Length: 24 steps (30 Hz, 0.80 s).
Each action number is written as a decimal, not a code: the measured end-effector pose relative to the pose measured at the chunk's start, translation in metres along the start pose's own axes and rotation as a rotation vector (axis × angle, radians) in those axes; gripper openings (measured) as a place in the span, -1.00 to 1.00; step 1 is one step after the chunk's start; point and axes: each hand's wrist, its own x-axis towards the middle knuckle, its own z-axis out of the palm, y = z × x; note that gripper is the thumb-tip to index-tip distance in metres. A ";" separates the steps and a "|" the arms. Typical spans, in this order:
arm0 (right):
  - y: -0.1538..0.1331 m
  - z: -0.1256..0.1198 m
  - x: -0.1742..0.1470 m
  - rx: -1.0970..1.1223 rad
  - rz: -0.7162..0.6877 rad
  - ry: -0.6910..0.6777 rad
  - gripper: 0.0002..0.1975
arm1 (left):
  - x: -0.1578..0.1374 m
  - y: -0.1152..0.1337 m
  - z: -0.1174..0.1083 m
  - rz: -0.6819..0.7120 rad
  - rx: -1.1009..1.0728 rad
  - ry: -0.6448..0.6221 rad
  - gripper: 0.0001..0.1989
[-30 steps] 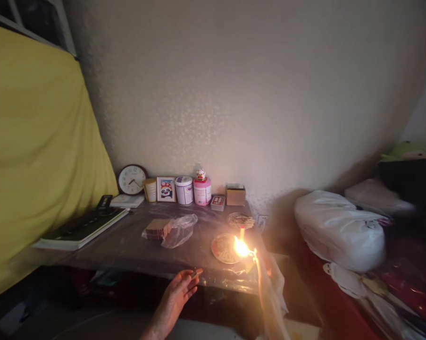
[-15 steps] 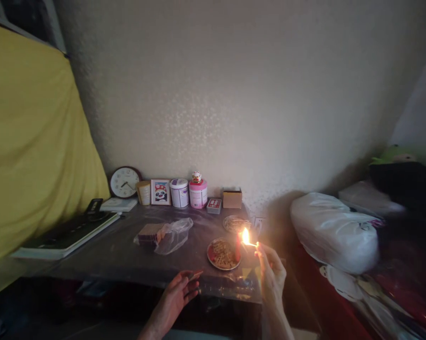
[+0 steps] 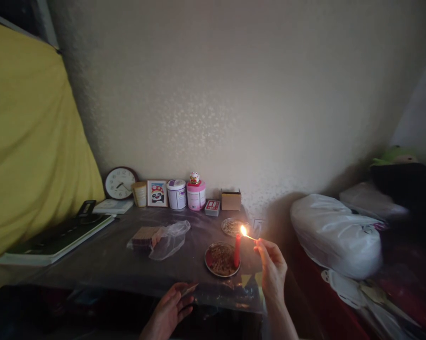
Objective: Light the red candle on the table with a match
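Note:
My right hand (image 3: 273, 271) pinches a burning match (image 3: 250, 237) between thumb and fingertips. Its flame is just above and right of the top of an upright red candle (image 3: 237, 252); whether the wick burns, I cannot make out. The candle stands at the right side of a round metal plate (image 3: 218, 275) strewn with brownish bits that look like used matches. In front of the table edge, my left hand (image 3: 168, 309) holds a small flat matchbox (image 3: 189, 289), seen nearly edge-on and partly hidden by the fingers.
A second plate (image 3: 224, 232) of matchsticks lies behind. On the table's left are a pack of small boxes (image 3: 145, 236) in clear plastic and a dark book (image 3: 57, 241). Along the wall stand a clock (image 3: 121, 183), tins (image 3: 177, 194) and a cardboard box (image 3: 231, 200). White bags (image 3: 335, 231) lie right.
The match flame has shrunk and dimmed, shifting slightly left and up toward the candle's top. My left hand with the matchbox has moved a little lower and left in view.

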 end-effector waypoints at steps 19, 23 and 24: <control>0.020 0.008 0.012 0.073 0.065 -0.030 -0.75 | 0.004 -0.010 -0.015 -0.054 -0.081 0.041 -0.75; 0.022 0.010 0.012 0.065 0.079 -0.030 -0.75 | 0.003 -0.010 -0.016 -0.059 -0.078 0.018 -0.75; 0.022 0.010 0.011 0.063 0.082 -0.031 -0.75 | 0.002 -0.010 -0.016 -0.058 -0.076 0.010 -0.75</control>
